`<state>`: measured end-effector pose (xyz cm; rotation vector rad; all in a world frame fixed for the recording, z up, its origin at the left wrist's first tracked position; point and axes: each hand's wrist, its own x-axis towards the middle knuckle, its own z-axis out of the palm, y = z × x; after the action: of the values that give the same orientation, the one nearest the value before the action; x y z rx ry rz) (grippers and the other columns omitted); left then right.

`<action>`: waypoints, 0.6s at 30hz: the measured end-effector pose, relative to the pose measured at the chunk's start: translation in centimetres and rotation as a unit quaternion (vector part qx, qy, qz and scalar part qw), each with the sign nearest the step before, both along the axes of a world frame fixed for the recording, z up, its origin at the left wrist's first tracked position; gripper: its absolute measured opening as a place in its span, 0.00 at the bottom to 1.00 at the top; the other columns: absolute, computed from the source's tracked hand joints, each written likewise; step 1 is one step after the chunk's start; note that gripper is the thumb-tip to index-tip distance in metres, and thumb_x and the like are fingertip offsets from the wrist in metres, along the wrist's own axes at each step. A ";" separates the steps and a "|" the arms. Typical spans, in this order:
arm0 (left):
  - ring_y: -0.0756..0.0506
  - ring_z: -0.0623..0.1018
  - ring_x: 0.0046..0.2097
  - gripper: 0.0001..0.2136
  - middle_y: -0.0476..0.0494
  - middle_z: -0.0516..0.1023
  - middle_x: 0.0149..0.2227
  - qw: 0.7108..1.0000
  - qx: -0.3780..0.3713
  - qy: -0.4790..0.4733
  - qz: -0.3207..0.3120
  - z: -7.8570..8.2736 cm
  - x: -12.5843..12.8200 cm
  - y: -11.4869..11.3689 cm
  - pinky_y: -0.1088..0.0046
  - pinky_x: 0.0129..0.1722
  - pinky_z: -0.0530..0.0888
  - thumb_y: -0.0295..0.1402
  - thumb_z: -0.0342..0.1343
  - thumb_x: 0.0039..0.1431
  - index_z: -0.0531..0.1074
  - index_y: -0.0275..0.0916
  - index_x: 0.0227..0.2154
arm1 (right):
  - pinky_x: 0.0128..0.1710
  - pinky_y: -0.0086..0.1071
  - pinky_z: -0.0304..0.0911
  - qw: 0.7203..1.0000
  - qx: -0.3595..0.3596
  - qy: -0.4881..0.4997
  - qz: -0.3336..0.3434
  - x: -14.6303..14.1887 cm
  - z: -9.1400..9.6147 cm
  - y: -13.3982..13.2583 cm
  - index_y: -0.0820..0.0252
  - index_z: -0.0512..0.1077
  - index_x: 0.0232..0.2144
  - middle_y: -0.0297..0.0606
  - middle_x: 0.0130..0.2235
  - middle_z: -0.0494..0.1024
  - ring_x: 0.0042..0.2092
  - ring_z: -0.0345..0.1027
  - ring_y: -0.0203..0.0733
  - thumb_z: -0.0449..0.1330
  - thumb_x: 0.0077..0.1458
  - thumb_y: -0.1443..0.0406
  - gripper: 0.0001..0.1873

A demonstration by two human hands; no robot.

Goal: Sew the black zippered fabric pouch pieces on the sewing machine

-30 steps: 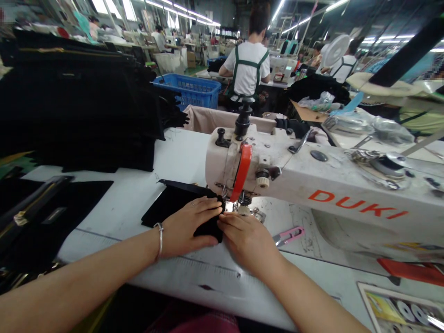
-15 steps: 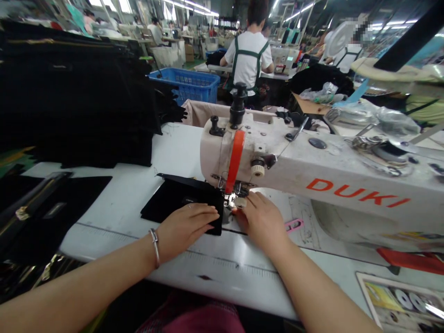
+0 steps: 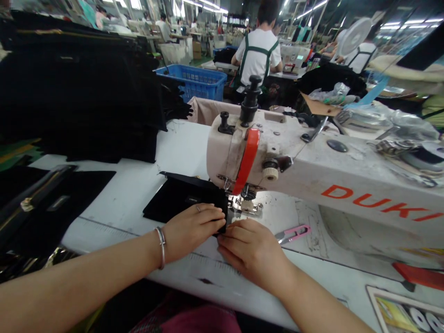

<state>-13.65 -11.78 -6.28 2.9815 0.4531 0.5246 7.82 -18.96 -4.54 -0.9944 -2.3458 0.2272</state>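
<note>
A black fabric piece (image 3: 173, 196) with a small label lies flat on the sewing machine bed, its right edge by the presser foot (image 3: 247, 206). My left hand (image 3: 196, 226), with a ring and a silver bracelet, rests on it with fingers stretched out flat. At the fabric's near right corner, my right hand (image 3: 255, 247) has its fingers closed together on the edge; the fingertips are partly hidden. The white sewing machine (image 3: 294, 162) with a red lever guard (image 3: 246, 162) stands over the fabric's edge. Pink thread snips (image 3: 294, 233) lie right of my right hand.
A tall stack of black fabric pieces (image 3: 86, 101) rises at the left. Another black piece with a zipper (image 3: 55, 203) lies at the near left. Beyond are a blue basket (image 3: 204, 83) and a co-worker in a white shirt (image 3: 258, 53).
My right hand has come from beside the presser foot toward me and left, onto the fabric's near corner. More of the snips now shows. The left hand stays flat on the fabric.
</note>
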 end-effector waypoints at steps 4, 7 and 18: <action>0.45 0.70 0.58 0.14 0.41 0.74 0.53 1.000 0.020 0.022 -0.010 0.0 0.1 1.1 0.61 0.63 0.66 0.25 0.51 0.66 0.68 0.34 0.53 | 0.45 0.37 0.68 1.000 -0.005 0.007 -0.004 0.0 0.0 0.0 0.61 0.75 0.41 0.37 0.38 0.80 0.43 0.71 0.42 0.57 0.63 0.68 0.07; 0.45 0.70 0.58 0.14 0.41 0.74 0.54 0.999 0.027 0.021 -0.016 0.0 0.2 1.8 0.62 0.63 0.65 0.24 0.50 0.67 0.68 0.33 0.53 | 0.45 0.37 0.67 1.000 -0.004 0.010 -0.004 0.2 0.1 0.2 0.61 0.75 0.41 0.38 0.40 0.79 0.43 0.71 0.42 0.57 0.64 0.68 0.07; 0.45 0.74 0.49 0.10 0.43 0.77 0.47 0.999 -0.015 -0.026 -0.027 1.1 -0.1 1.2 0.64 0.52 0.71 0.25 0.50 0.67 0.71 0.35 0.47 | 0.41 0.40 0.64 0.998 -0.034 -0.005 -0.047 1.5 0.1 0.7 0.58 0.77 0.40 0.39 0.37 0.75 0.40 0.66 0.43 0.56 0.64 0.68 0.09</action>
<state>-13.72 -10.63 -5.17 2.9352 0.3711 0.5834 9.30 -18.24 -4.46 -1.1368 -2.3066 0.2668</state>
